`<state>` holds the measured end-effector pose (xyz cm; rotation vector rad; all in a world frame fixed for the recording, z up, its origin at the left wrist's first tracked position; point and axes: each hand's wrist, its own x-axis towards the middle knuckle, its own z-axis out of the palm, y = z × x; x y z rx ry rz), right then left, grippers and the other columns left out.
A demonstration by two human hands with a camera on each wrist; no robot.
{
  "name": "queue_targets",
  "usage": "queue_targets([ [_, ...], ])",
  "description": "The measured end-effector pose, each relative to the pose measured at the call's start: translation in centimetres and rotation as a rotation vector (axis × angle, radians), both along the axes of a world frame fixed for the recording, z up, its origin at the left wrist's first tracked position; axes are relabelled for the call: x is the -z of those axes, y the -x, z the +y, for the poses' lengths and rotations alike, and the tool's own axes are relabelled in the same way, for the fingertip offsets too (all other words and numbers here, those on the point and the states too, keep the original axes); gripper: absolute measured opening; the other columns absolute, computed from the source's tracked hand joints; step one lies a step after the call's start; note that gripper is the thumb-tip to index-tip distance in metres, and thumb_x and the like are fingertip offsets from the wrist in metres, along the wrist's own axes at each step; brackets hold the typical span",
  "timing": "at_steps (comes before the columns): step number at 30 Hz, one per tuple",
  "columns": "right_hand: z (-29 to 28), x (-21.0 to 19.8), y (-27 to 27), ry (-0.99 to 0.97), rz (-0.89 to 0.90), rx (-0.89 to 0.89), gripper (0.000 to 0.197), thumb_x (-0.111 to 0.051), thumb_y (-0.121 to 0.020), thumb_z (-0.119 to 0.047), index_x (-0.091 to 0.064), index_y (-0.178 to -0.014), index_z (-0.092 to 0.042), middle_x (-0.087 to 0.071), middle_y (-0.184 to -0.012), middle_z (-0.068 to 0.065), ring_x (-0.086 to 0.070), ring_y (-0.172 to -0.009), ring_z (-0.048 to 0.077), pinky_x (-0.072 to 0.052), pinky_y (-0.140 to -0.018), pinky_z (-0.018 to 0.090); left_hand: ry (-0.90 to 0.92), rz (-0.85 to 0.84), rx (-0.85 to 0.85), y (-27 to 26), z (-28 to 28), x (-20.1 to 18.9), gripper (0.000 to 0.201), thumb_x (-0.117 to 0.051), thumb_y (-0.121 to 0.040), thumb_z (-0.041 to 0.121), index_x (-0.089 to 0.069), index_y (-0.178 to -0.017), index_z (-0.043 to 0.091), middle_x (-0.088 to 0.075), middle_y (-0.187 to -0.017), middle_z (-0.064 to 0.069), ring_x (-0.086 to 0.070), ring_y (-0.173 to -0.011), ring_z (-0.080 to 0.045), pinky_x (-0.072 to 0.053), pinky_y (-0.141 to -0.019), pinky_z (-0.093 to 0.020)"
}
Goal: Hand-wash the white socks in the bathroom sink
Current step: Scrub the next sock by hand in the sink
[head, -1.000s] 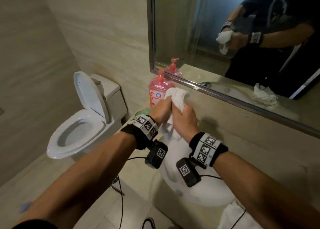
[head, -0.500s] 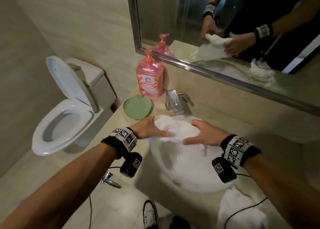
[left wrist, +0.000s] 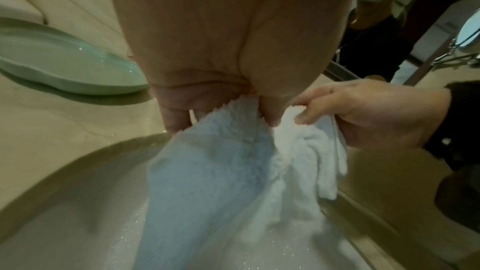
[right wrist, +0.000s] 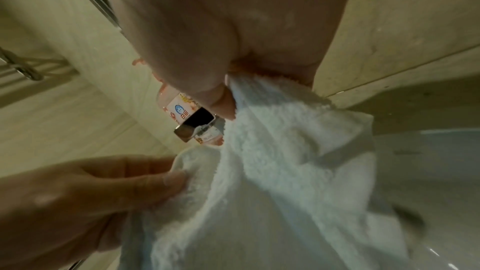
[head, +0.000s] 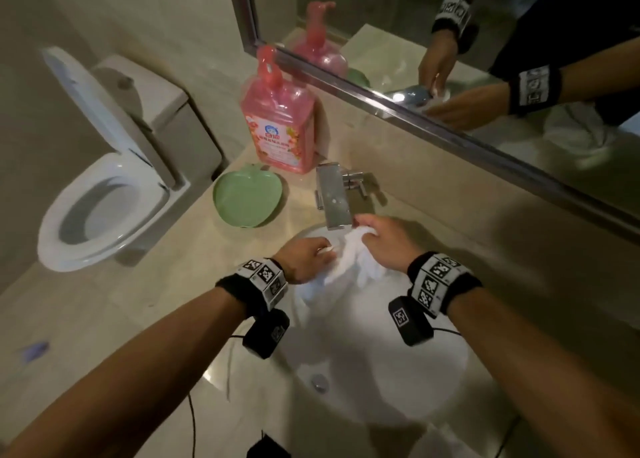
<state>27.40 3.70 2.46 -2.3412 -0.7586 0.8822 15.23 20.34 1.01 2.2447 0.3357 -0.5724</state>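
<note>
White fluffy terry sock point(head: 349, 260): centre of frame, hanging from both grips into the round white ceramic sink point(head: 398, 371), just under the square chrome tap point(head: 334, 198). Left hand point(head: 306, 258): grip pinching the sock's left edge. Right hand point(head: 388, 243): grip pinching the bunched right edge. Beige stone surface point(head: 173, 267): bears a green apple-shaped dish point(head: 247, 198) and pink pump soap bottle point(head: 277, 118), upper centre.

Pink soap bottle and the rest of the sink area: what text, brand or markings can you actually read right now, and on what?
"白猫": brand on the pink soap bottle label, clearest in the right wrist view.
Smaller lines under the brand on that label: too blurred to read.
Wristbands: black-and-white square marker patterns only, no words.
Faucet, green dish: no text visible.
</note>
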Motion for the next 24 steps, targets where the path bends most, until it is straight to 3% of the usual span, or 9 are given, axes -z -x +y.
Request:
queue_targets([
  [3, 1.9, -0.1, -1.2, -0.086, 0.044, -0.057, 0.057, -0.042, -0.099, -0.008, -0.042, -0.152, -0.029, -0.054, -0.147, -0.003, -0.066, -0.093, -0.006, -0.052, -0.076, 0.015, 0.034, 0.05, -0.065, -1.0, -0.3, 0.8, 0.032, -0.043, -0.104, 0.032, -0.057, -0.101, 0.004, -0.064, -0.108, -0.026, -0.063, -0.098, -0.039, -0.052, -0.086, -0.044],
  [5, 2.7, -0.3, -1.7, -0.123, 0.011, -0.058, 0.057, -0.044, -0.099, -0.009, -0.042, -0.152, -0.029, -0.055, -0.147, -0.005, -0.06, -0.122, 0.01, -0.049, -0.102, 0.03, 0.039, 0.032, -0.119, -1.7, -0.3, 1.2, 0.031, -0.044, -0.104, 0.028, -0.06, -0.106, 0.002, -0.066, -0.109, -0.022, -0.062, -0.102, -0.037, -0.049, -0.089, -0.036],
  [6, 2.9, -0.3, -1.9, -0.132, -0.011, -0.046, 0.057, -0.044, -0.098, -0.009, -0.043, -0.152, -0.029, -0.057, -0.145, -0.005, -0.058, -0.126, 0.017, -0.046, -0.106, 0.033, 0.036, 0.022, -0.154, -1.9, -0.3, 1.4, 0.03, -0.045, -0.103, 0.027, -0.061, -0.11, 0.003, -0.066, -0.111, -0.019, -0.062, -0.103, -0.033, -0.046, -0.088, -0.031],
  [8, 3.1, -0.4, -2.1, -0.133, -0.043, -0.028, 0.057, -0.045, -0.098, -0.009, -0.043, -0.152, -0.028, -0.06, -0.142, -0.001, -0.06, -0.122, 0.024, -0.047, -0.104, 0.035, 0.056, 0.034, -0.225, -2.4, -0.3, 1.6, 0.031, -0.047, -0.102, 0.027, -0.06, -0.119, 0.005, -0.065, -0.117, -0.017, -0.061, -0.103, -0.027, -0.043, -0.087, -0.03],
  [10, 3.1, -0.4, -2.1, -0.127, -0.07, -0.012, 0.056, -0.045, -0.098, -0.008, -0.043, -0.152, -0.025, -0.061, -0.14, 0.003, -0.062, -0.116, 0.029, -0.049, -0.102, 0.038, 0.091, 0.051, -0.257, -2.9, -0.4, 1.9, 0.033, -0.048, -0.102, 0.027, -0.061, -0.122, 0.005, -0.065, -0.119, -0.018, -0.061, -0.108, -0.031, -0.044, -0.091, -0.033],
  [13, 2.6, -0.2, -2.7, -0.096, -0.101, 0.015, 0.055, -0.044, -0.098, -0.006, -0.042, -0.152, -0.018, -0.055, -0.147, 0.009, -0.058, -0.123, 0.033, -0.045, -0.106, 0.039, 0.11, 0.063, -0.268, -3.6, -0.4, 2.6, 0.032, -0.049, -0.102, 0.026, -0.063, -0.121, 0.004, -0.066, -0.118, -0.019, -0.062, -0.11, -0.034, -0.045, -0.091, -0.034],
  [18, 1.5, 0.6, -3.5, -0.014, -0.091, 0.015, 0.048, -0.047, -0.099, -0.011, -0.048, -0.147, -0.015, -0.057, -0.144, 0.01, -0.054, -0.129, 0.029, -0.043, -0.107, 0.037, 0.152, 0.065, -0.289, -4.3, -0.5, 3.8, 0.032, -0.052, -0.1, 0.03, -0.066, -0.12, 0.008, -0.068, -0.118, -0.015, -0.063, -0.111, -0.033, -0.048, -0.096, -0.037],
  [21, 0.1, 1.9, -3.4, 0.098, -0.005, -0.078, 0.038, -0.057, -0.099, -0.022, -0.057, -0.136, -0.014, -0.063, -0.132, 0.008, -0.061, -0.114, 0.024, -0.048, -0.093, 0.034, 0.224, 0.036, -0.284, -4.5, -0.1, 3.9, 0.024, -0.049, -0.102, 0.024, -0.068, -0.107, 0.011, -0.069, -0.106, -0.011, -0.064, -0.1, -0.029, -0.049, -0.099, -0.043],
  [24, 0.0, 3.4, -2.4, 0.145, 0.05, -0.119, 0.029, -0.063, -0.096, -0.034, -0.066, -0.116, -0.014, -0.067, -0.102, 0.001, -0.062, -0.09, 0.018, -0.051, -0.078, 0.032, 0.196, -0.033, -0.276, -3.6, 1.4, 3.3, 0.019, -0.048, -0.103, 0.023, -0.065, -0.093, 0.02, -0.068, -0.088, -0.003, -0.065, -0.083, -0.021, -0.054, -0.083, -0.034],
])
